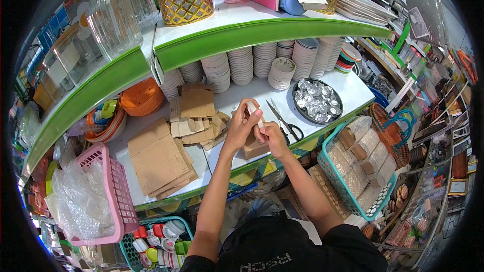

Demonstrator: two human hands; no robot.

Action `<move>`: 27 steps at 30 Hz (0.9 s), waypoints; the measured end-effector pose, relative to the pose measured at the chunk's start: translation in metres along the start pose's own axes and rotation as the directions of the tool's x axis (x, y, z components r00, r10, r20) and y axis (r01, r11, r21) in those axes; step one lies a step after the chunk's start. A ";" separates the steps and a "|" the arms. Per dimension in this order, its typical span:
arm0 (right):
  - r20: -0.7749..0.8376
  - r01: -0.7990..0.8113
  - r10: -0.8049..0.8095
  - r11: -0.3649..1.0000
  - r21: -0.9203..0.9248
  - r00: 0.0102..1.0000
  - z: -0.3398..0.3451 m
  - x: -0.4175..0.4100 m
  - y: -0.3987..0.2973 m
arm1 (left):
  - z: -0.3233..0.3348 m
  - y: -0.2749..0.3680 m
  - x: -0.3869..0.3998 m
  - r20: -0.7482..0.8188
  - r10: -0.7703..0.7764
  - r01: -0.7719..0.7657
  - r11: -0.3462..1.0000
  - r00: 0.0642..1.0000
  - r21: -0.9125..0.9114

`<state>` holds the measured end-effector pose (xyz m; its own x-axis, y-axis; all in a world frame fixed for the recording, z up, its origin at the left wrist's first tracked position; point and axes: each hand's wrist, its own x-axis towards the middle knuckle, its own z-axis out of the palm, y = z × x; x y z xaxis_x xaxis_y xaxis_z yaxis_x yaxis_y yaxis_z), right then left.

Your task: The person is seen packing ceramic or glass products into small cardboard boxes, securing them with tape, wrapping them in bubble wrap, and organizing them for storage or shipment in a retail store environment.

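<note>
My left hand (242, 126) and my right hand (273, 136) meet over the white shelf (193, 158), both with their fingers around a small, pale, narrow object (251, 106), which looks like a roll of tape; much of it is hidden by the fingers. Just below my hands lies a brown cardboard box (254, 149). Right of them are scissors with black handles (286, 121) and a dark round tray (318, 102) heaped with shiny silver pieces. To the left lie small folded cardboard pieces (197, 102) and a stack of flat cardboard sheets (159, 158).
Stacks of white bowls (240, 66) line the shelf's back beneath a green-edged upper shelf (264, 36). A pink basket (121, 196) of bubble wrap stands left, a teal basket (336, 185) of wrapped goods right. Another teal basket (128, 251) holds colorful dishes. Orange bowls (141, 98) sit back left.
</note>
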<state>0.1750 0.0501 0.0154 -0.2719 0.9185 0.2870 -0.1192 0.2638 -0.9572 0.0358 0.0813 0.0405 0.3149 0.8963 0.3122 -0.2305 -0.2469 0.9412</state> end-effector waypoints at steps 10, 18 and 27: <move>-0.028 0.035 -0.035 0.999 -0.021 0.999 0.005 0.002 -0.004 | -0.004 -0.016 0.006 -0.068 0.056 -0.046 0.990 0.996 0.133; -0.045 -0.013 0.012 1.000 -0.012 0.999 0.004 0.000 -0.004 | -0.006 -0.032 0.009 -0.097 0.003 0.011 0.990 0.995 0.138; -0.010 0.035 -0.034 0.994 0.102 0.999 0.002 -0.001 -0.004 | 0.000 -0.022 0.008 -0.131 -0.100 0.110 0.991 0.986 0.074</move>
<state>0.1736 0.0476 0.0189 -0.2579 0.9120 0.3190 -0.2254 0.2643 -0.9377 0.0433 0.0942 0.0221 0.2130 0.9570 0.1970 -0.1256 -0.1731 0.9769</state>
